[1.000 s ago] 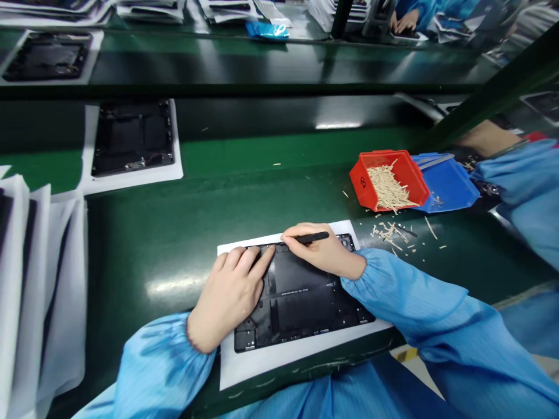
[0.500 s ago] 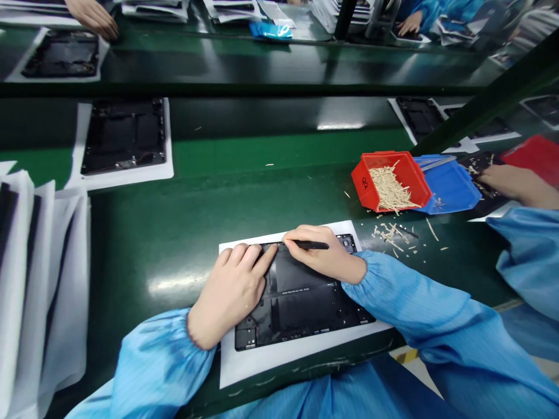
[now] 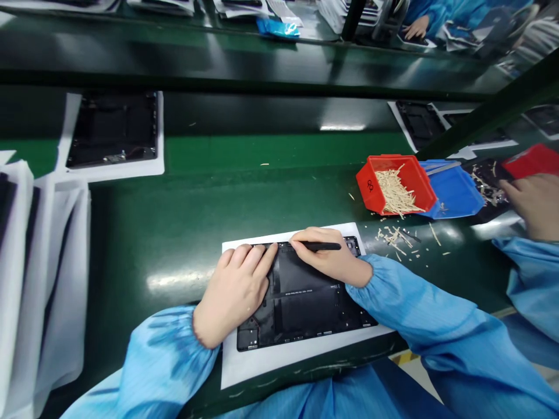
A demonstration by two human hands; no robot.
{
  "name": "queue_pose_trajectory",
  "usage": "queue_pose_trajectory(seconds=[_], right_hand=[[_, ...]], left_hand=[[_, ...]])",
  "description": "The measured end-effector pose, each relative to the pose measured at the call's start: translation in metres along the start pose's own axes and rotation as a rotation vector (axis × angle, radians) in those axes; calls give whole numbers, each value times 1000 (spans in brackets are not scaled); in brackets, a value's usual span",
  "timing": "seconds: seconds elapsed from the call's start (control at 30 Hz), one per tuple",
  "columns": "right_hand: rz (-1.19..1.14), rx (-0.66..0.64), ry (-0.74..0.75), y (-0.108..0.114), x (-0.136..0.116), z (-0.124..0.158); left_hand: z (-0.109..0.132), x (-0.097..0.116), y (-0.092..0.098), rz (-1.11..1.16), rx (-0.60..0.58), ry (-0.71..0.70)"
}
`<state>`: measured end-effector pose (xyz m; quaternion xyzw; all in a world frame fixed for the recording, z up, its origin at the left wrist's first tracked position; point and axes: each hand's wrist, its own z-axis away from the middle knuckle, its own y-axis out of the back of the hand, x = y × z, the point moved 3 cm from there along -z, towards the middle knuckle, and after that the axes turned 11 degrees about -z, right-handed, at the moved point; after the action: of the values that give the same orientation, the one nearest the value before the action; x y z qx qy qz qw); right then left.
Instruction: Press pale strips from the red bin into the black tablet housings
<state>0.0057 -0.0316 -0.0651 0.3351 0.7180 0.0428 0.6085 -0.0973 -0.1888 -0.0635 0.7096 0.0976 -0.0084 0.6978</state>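
Observation:
A black device panel (image 3: pixel 305 314) lies on a white sheet (image 3: pixel 244 372) at the bench's near edge. My left hand (image 3: pixel 238 285) rests flat on the panel's upper left part, fingers extended and holding nothing. Pinched in my right hand (image 3: pixel 327 256) is a black pen-like tool (image 3: pixel 325 246), its tip end hidden by the fingers near the panel's top edge. The fingertips of my two hands are close together but apart.
A red bin (image 3: pixel 371 192) of pale slivers overlaps a blue tray (image 3: pixel 463 189), with slivers (image 3: pixel 395 237) scattered below. White-wrapped items (image 3: pixel 72 291) stand at left. Another panel (image 3: pixel 116 125) lies behind. A co-worker's hand (image 3: pixel 537 203) is at far right.
My right hand and the tool have shifted slightly right along the panel's top edge. The co-worker's hand at right has moved down. The hand and panel at the upper left have left view.

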Motion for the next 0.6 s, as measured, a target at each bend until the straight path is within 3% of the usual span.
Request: queue_pose_trajectory(seconds=[0.27,0.6], right_hand=[[46,14,47,-2,-2,2],[-113,-74,98,-7,-3,1]], left_hand=[[2,1,3,-36,45,17],[3,2,2,-29,61,19]])
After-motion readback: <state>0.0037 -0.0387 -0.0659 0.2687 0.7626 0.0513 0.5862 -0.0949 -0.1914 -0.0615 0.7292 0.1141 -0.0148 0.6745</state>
